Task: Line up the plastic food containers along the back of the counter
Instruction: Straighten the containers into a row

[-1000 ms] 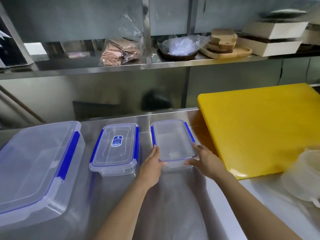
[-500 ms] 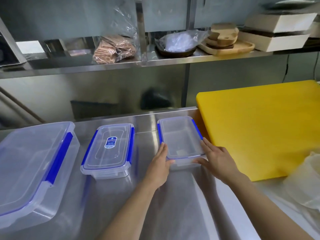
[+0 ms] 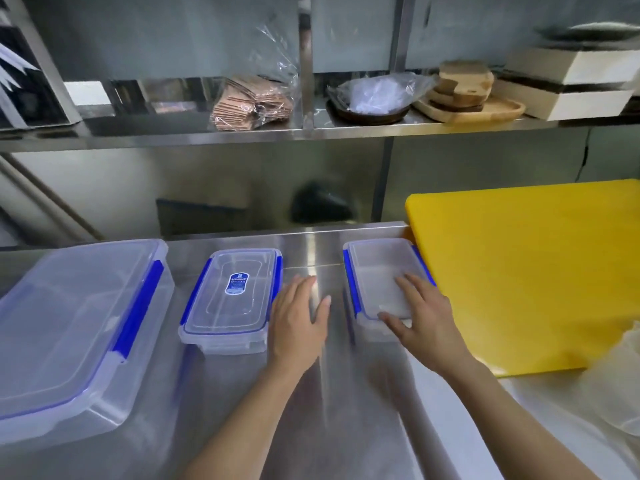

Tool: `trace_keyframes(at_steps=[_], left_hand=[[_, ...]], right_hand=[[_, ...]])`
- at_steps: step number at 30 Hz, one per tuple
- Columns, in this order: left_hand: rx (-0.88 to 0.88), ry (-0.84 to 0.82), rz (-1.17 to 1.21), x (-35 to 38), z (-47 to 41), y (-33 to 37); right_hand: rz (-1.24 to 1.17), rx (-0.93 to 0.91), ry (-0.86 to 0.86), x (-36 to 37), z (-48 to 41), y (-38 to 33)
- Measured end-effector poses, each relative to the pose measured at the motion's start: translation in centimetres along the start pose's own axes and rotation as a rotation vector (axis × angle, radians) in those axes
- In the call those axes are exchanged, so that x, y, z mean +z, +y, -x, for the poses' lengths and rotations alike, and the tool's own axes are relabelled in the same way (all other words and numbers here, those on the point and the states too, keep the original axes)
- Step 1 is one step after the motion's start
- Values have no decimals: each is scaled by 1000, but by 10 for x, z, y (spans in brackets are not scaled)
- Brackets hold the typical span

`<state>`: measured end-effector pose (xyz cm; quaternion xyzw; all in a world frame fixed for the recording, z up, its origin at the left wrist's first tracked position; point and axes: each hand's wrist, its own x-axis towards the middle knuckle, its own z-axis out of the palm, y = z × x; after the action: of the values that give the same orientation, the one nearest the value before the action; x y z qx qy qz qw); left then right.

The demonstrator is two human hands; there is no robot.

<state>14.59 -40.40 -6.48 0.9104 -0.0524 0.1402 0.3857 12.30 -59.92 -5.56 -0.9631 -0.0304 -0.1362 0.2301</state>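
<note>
- Counter [image 3: 311, 427]: stainless steel, with three clear plastic containers with blue clips standing in a row toward its rear edge.
- Large container [image 3: 69, 327]: you find it at the far left, lid on, nearer to you than the other two and well apart from both hands.
- Middle container [image 3: 232, 296]: lid on, with a blue label at the lid's centre. It sits between the large container and your left hand.
- Small container [image 3: 379, 271]: rightmost in the row, close to the rear of the counter. Its right side lies just beside the left edge of the yellow cutting board [image 3: 526, 271]; you cannot tell whether the two touch.
- Left hand [image 3: 299, 320]: released, fingers spread and extended, palm down over the bare steel between the middle container and the small container. It grasps nothing. Its outer edge lies just beside the right clip of the middle container; contact cannot be confirmed.
- Right hand [image 3: 420, 317]: open and flat, palm down, fingers resting across the near right part of the small container's lid, thumb along the near rim. The fingers are not curled around the container.
- Shelf [image 3: 311, 131]: you see it above the counter, carrying bagged brown items, a wrapped dark bowl, wooden boards and stacked white boxes.
</note>
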Motion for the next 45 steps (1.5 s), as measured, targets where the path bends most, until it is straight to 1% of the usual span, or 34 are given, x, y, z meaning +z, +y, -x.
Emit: trace_keyframes(at_steps=[2,3,4,6,8,9,10,12,13,15,17,19,21,24,26,29,32,34,37,41,43,45], left_hand=[[-31,213,-46,-30,-6,-29],[-95,264,-59,-44,-10,-45],[-177,279,-70,-58,-13,-61],[-341,235,-107,-80,-16,-92],[-466,118,-99,-89,-16,-113],[-511,62,-41,-93,-15,-125],[-550,15,67,-96,-15,-135],[-622,-9,341,-91,-10,-134],[-640,2,420,-88,-8,-132],[-639,13,466,-76,-5,-125],[-643,22,492,-61,-4,-114],[-645,41,460,-51,-4,-105],[-650,39,436,-46,-5,-101],[-630,17,416,-51,-2,-96],[-640,4,351,-69,11,-104],[-592,-1,176,-75,9,-107],[-472,48,42,-88,4,-100],[-427,95,-31,-98,0,-93],[-384,165,-78,-139,3,-95],[-301,248,-201,-199,11,-123],[-295,269,-306,-223,17,-146],[-329,275,-398,-241,28,-172]], right_hand=[[-101,-48,-28,15,-4,-29],[-146,-75,-59,25,-7,-43],[-194,-94,-97,36,-9,-57],[-269,-112,-172,59,-14,-81],[-326,-104,-242,78,-19,-97],[-351,-96,-290,89,-24,-107],[-357,-89,-333,99,-30,-116],[-333,-95,-369,108,-34,-118],[-335,-101,-385,114,-36,-119],[-296,-95,-412,123,-38,-119],[-224,-93,-401,128,-37,-112],[-195,-85,-394,128,-37,-102],[-167,-65,-423,125,-41,-95],[-115,-43,-439,119,-38,-97],[-6,-98,-433,116,-28,-118],[10,-111,-323,113,-24,-123],[-25,-158,-192,104,-29,-135],[-63,-162,-162,98,-32,-145],[-154,-153,-235,93,-25,-180],[-214,-153,-382,97,-7,-223],[-243,-171,-451,103,1,-240],[-281,-159,-507,112,7,-256]])
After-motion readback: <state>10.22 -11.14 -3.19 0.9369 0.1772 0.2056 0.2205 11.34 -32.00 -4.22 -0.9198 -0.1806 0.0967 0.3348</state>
